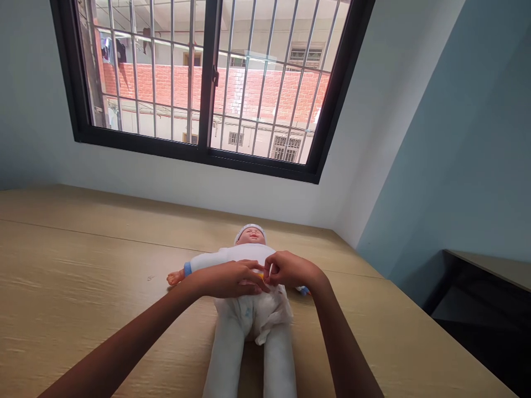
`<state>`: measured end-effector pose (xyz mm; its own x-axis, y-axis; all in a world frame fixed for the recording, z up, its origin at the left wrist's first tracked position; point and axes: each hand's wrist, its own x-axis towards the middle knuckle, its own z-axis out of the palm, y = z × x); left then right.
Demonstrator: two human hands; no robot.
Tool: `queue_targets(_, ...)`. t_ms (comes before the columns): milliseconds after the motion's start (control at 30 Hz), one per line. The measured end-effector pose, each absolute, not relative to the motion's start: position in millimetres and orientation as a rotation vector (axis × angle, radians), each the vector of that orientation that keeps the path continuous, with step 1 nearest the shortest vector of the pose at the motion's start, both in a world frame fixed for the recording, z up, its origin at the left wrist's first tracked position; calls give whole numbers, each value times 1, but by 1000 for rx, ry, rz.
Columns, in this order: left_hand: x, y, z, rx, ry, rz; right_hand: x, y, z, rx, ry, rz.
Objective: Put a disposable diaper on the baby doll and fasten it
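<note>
A baby doll (246, 252) in a white top and white cap lies on its back, its head toward the window and its legs toward me. Around its hips is a white diaper (274, 310), loose and crumpled on the right side. My left hand (236, 278) rests across the front waist of the diaper, fingers stretched out. Pinched at the waist, right beside those fingertips, my right hand (292, 270) has a small white part of the diaper between thumb and fingers. A bit of yellow shows between the hands. The hands hide most of the waistband.
The doll lies on a wide wooden table (103, 309) set against the wall. Behind it is a black-framed window (203, 145) with metal bars outside. To the right, beyond the table edge, stands a dark piece of furniture (481, 326).
</note>
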<state>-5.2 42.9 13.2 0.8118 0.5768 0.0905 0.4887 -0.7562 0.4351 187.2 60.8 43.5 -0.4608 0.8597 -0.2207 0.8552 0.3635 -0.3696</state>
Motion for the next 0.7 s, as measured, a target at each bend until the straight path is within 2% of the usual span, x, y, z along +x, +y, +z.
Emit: queue_targets(700, -2, 47, 9, 2620, 746, 303, 184, 56, 39, -1641, -2571, 674)
